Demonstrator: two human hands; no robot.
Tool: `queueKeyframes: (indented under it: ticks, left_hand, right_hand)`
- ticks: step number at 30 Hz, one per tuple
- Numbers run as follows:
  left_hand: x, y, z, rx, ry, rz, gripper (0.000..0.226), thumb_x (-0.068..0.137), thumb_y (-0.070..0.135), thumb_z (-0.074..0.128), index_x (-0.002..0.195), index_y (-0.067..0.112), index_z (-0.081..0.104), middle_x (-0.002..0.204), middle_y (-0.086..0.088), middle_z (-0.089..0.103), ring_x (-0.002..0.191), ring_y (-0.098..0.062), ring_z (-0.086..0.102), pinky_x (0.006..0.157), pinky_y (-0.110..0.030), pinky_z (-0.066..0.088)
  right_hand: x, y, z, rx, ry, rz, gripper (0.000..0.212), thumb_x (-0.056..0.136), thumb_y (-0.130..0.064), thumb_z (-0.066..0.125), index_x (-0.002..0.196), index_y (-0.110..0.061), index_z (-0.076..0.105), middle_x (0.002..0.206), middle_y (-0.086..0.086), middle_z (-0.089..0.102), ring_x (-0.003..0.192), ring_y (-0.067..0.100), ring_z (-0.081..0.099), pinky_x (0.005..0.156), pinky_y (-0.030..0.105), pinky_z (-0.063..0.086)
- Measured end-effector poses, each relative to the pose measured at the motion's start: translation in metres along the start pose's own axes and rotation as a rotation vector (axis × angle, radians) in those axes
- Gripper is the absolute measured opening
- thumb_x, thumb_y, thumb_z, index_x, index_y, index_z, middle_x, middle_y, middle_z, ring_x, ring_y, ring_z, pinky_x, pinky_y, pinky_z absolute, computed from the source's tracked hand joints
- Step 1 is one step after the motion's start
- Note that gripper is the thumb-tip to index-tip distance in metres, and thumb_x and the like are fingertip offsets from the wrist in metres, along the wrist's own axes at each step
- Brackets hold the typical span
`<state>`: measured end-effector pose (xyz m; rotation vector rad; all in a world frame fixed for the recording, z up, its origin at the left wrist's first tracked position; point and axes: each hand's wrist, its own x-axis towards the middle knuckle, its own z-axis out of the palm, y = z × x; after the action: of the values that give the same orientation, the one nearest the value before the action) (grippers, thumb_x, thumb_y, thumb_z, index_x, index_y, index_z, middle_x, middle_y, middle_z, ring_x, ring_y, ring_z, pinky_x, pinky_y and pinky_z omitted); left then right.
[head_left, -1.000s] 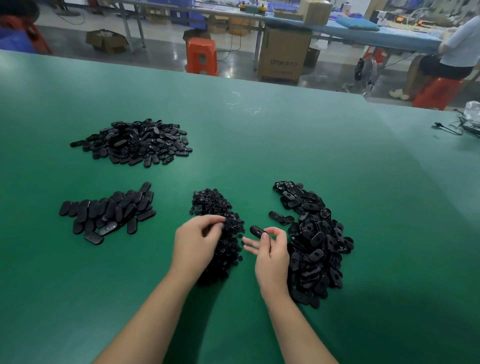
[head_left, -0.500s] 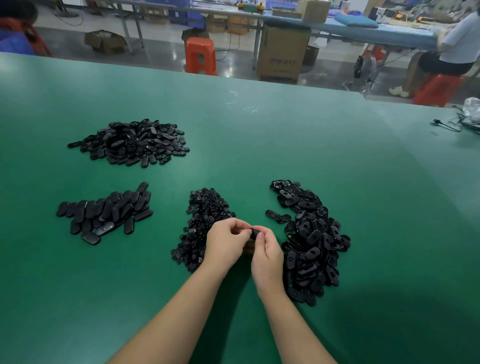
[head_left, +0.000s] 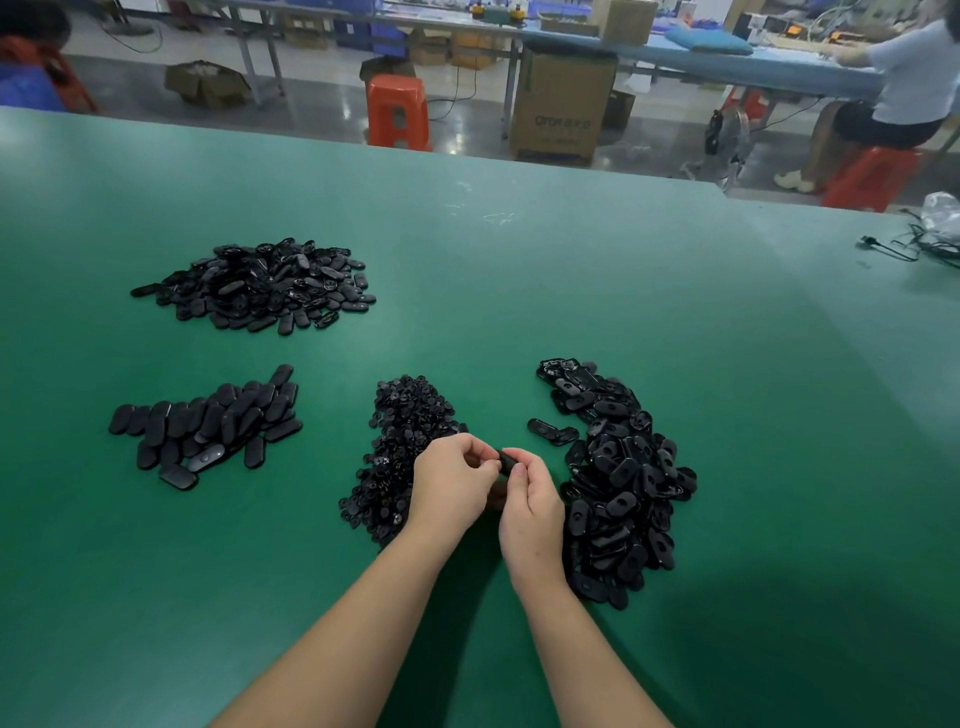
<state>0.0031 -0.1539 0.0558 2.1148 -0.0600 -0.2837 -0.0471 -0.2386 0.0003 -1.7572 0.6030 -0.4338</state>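
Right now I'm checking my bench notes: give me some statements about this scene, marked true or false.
1. The left hand and right hand hold one black oval piece between them. True.
2. The pile of small round parts lies right of the hands. False: it lies left of them; the pile of oval shells lies right.
3. Four black piles lie on the green table. True.
4. The orange stool stands on the table. False: it stands on the floor beyond it.
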Motion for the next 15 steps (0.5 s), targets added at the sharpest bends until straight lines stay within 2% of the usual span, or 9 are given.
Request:
queueKeyframes:
  ticks: [6,9,13,15]
  left_hand:
    - [0.002,-0.001,-0.001,-0.010,-0.011,-0.008,0.013,0.087,0.017,0.073,0.076,0.025,0.072,0.072,0.007,0.072,0.066,-0.007,0.066,0.054,-0.016,0.045]
    - [0.005,0.000,0.000,0.025,-0.010,0.016,0.011,0.085,0.019,0.077,0.076,0.025,0.071,0.073,0.007,0.070,0.067,-0.007,0.063,0.056,-0.017,0.042]
    - [0.010,0.000,-0.003,0.028,-0.040,0.020,0.016,0.082,0.021,0.082,0.094,0.025,0.071,0.087,0.004,0.068,0.081,-0.012,0.064,0.069,-0.021,0.045]
    - [0.012,-0.002,-0.005,0.019,-0.080,0.006,0.015,0.082,0.019,0.082,0.093,0.022,0.074,0.085,0.006,0.071,0.080,-0.012,0.066,0.069,-0.020,0.046]
  right_hand:
    - [0.000,0.001,0.000,0.013,-0.008,0.006,0.028,0.107,-0.018,0.042,0.103,-0.035,0.063,0.098,-0.014,0.070,0.094,-0.001,0.063,0.084,0.029,0.052]
    - [0.001,0.001,0.000,0.033,0.015,0.009,0.029,0.106,-0.018,0.043,0.098,-0.036,0.064,0.094,-0.017,0.070,0.092,0.001,0.064,0.082,0.029,0.051]
    - [0.001,0.001,0.001,0.066,0.036,0.014,0.028,0.103,-0.024,0.041,0.095,-0.038,0.063,0.093,-0.007,0.072,0.090,0.017,0.067,0.084,0.047,0.055]
    - [0.000,0.000,0.002,0.070,0.014,0.024,0.025,0.099,-0.033,0.038,0.094,-0.040,0.062,0.092,-0.001,0.072,0.090,0.026,0.069,0.084,0.053,0.055]
